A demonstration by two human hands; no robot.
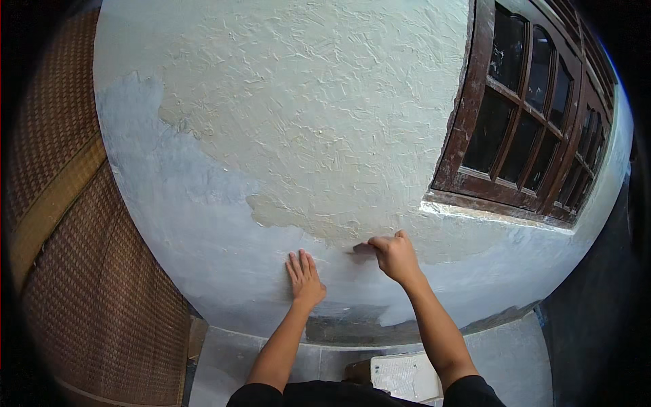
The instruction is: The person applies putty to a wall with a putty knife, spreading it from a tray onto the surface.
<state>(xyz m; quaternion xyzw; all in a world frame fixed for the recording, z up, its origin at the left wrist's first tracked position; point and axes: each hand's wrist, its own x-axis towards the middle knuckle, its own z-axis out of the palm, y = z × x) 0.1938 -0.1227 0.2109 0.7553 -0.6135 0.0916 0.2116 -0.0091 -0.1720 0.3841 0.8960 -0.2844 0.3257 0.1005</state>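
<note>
Before me is a plastered wall (305, 122), with a rough, ridged cream coating above and a smoother blue-grey surface below. My right hand (396, 254) grips a small flat scraper (363, 248), its blade close to the ragged lower edge of the coating. The blade is dark and somewhat blurred, so I cannot tell whether it touches the wall. To its left, my left hand (306, 282) rests on the blue-grey surface with its fingers spread and holds nothing.
A brown wooden window (519, 112) with dark panes is at the upper right. A woven panel (101, 285) with a wooden strip (58, 203) lines the left side. A box with a white, marked top (404, 375) stands on the tiled floor (224, 361) by the wall's foot.
</note>
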